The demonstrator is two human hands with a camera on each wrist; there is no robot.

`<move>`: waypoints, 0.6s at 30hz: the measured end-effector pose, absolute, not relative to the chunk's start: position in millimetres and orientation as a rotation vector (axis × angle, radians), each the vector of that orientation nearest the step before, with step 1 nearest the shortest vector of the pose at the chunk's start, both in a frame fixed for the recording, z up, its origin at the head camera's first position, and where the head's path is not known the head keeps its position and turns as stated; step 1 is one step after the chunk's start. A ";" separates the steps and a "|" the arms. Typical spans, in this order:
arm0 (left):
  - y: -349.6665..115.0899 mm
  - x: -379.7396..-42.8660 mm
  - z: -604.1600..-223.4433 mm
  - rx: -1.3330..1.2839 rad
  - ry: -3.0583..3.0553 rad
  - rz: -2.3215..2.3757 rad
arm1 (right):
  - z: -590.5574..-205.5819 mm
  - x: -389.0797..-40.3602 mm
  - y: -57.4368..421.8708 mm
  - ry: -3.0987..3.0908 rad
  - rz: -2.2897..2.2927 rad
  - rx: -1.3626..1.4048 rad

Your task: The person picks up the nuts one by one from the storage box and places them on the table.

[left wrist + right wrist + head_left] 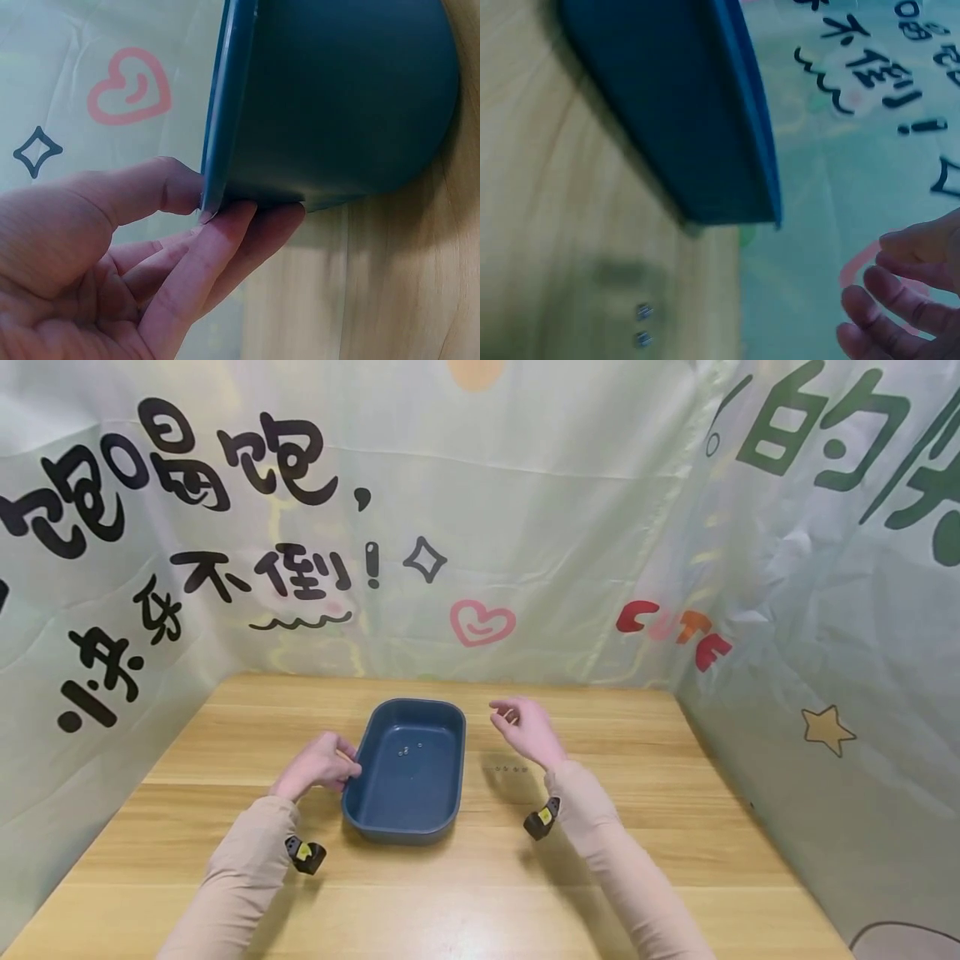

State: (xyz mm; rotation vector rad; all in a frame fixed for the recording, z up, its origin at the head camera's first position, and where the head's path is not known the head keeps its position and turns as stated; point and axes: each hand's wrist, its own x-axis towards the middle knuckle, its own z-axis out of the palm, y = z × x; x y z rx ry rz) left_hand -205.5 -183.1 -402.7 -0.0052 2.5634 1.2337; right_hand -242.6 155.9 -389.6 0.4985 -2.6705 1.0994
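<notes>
Currently, the dark blue tray [405, 789] sits just left of the middle of the head view, upright on the wooden tabletop [472, 902]. At its left side, the left hand [318, 764] pinches the rim, thumb at the inner edge and fingertips against the outer wall, as the left wrist view shows. The right hand [528, 731] hangs above the tabletop, right of the tray and apart from it, fingers loosely bent and nothing visible in its hold. Below it, a short row of small metal pieces [515, 769] lies on the wood, while a few tiny shiny pieces [407, 750] rest inside the tray. A printed cloth [525, 527] fills the upper frame.
</notes>
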 end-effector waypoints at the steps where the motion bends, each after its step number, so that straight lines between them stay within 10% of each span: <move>1: -183.3 -205.9 -402.7 -0.005 2.563 1.234 | -384.9 -243.4 152.7 -2.680 1.082 0.516; 18: -186.4 -206.4 -400.6 0.056 2.521 1.257 | -344.7 -262.3 83.9 -3.028 0.927 0.577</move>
